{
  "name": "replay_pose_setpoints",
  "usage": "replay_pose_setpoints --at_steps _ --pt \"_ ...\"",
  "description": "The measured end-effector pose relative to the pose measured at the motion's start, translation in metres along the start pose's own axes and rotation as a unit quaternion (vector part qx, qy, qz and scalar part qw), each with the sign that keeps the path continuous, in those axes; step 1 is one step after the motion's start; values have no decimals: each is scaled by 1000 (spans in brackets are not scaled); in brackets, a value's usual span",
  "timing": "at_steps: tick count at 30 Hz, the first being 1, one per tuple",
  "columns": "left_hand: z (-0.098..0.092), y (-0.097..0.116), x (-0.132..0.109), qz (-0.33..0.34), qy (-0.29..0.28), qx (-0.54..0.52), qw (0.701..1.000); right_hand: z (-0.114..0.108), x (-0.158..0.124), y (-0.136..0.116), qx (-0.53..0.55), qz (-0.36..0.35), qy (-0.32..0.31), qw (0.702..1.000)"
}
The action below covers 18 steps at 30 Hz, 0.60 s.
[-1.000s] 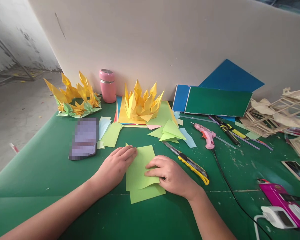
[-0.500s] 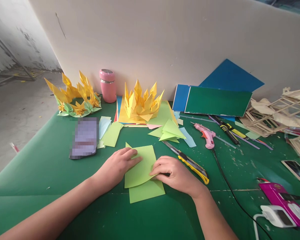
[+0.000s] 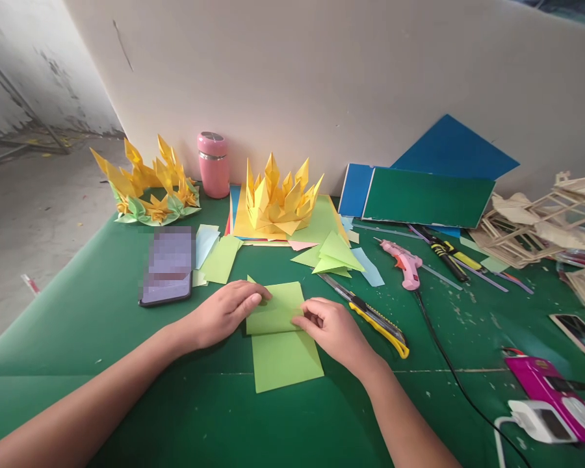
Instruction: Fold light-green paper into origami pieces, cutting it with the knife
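A light green paper sheet (image 3: pixel 273 317) lies in front of me, its near edge doubled back or lifted. A second light green paper (image 3: pixel 286 364) shows beneath it toward me; whether the two are joined I cannot tell. My left hand (image 3: pixel 230 313) rests on the upper left of the top sheet, fingers stretched out. At the right side, my right hand (image 3: pixel 331 328) pinches that sheet's near right edge between thumb and fingers. Just right of this hand is a yellow and black utility knife (image 3: pixel 377 325). Folded green paper pieces (image 3: pixel 336 255) sit beyond the sheet.
A yellow folded-paper crown (image 3: pixel 280 201) stands on coloured sheets; another crown (image 3: pixel 156 188) is farther left. Nearby are a pink flask (image 3: pixel 213 166) and a phone (image 3: pixel 170 266). To the right lie a pink glue gun (image 3: pixel 403 261), its cord, a wooden stick model (image 3: pixel 541 214) and a magenta power bank (image 3: pixel 541 383).
The top sheet's near edge has moved away from me, showing more of the lower paper. My right hand has shifted slightly away with it. The left hand has moved slightly away too.
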State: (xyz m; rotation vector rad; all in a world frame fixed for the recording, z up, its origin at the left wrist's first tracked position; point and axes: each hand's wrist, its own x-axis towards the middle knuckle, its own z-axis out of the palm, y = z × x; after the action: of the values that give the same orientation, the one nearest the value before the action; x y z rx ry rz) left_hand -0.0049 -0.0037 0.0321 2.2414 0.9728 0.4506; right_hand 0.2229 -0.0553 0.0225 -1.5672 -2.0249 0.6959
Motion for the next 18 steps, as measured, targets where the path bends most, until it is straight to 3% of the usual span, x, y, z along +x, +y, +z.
replay_pose_setpoints --at_steps 5,11,18 --pt "1 3 0 -17 -2 -4 1000 3 2 0 -3 27 8 1000" --pt "16 -2 3 44 46 40 997 5 2 0 19 22 34 999" --pt "19 -3 2 73 60 87 992 4 2 0 22 24 35 999"
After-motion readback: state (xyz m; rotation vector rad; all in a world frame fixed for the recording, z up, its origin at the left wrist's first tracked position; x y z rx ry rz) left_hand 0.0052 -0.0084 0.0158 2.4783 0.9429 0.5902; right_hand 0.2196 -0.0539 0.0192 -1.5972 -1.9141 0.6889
